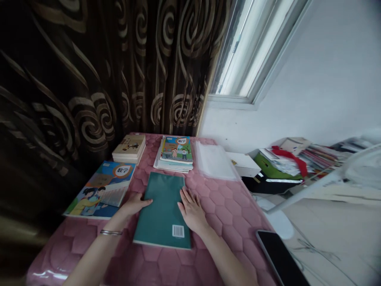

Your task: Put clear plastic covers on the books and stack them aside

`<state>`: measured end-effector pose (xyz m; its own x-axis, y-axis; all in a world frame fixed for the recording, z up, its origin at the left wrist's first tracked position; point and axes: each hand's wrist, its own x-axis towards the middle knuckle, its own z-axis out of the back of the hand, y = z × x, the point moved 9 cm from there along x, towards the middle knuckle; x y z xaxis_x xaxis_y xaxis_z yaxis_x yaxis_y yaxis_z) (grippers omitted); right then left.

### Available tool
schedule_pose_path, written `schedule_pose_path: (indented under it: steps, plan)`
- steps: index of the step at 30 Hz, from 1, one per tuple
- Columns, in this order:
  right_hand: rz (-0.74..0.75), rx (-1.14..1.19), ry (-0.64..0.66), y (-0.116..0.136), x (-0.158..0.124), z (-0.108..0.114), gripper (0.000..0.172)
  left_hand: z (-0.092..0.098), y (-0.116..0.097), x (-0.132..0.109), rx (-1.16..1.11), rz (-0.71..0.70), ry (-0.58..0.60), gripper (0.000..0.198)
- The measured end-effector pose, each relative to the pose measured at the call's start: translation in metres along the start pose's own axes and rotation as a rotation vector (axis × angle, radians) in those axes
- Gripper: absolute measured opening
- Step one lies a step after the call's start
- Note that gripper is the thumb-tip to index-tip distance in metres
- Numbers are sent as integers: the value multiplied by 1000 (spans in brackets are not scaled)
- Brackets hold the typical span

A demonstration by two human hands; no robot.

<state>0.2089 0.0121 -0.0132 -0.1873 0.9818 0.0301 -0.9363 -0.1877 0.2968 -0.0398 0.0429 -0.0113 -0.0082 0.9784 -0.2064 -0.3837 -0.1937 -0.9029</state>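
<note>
A green book (162, 206) lies flat in front of me, a barcode label near its lower right corner. My left hand (135, 204) grips its left edge, thumb on the cover and the other fingers partly hidden at the side. On the right edge rests my right hand (192, 208), open, its fingers stretched out over the cover and beyond it. Left of the green book is a large textbook (104, 190) with a blue illustrated cover. Behind it stands a stack of small tan books (129, 147). Another pile of illustrated books (177, 151) sits just beyond the green book.
Clear plastic sleeves (216, 161) lie at the back right of the pink padded tabletop (169, 264). A dark-screened phone (279, 256) lies at the right edge. Past it are a white box (244, 165) and heaped papers. A patterned curtain (143, 67) hangs behind.
</note>
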Motion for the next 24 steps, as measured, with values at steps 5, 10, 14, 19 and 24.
schedule_pose_path:
  steps: [5,10,14,19,24]
  plan:
    - [-1,-1,-19,-1,0,2,57,-15,6,-8,-235,137,75,46]
    - [2,-1,1,1,-1,5,58,-27,16,-15,-433,242,53,43]
    - [5,8,-9,1,-1,8,56,-29,17,-20,-482,252,31,34]
    - [7,53,-132,12,-3,22,45,-38,8,-29,-615,278,80,27]
    - [92,289,-231,72,-10,72,41,-21,-52,-55,-463,-48,-170,30]
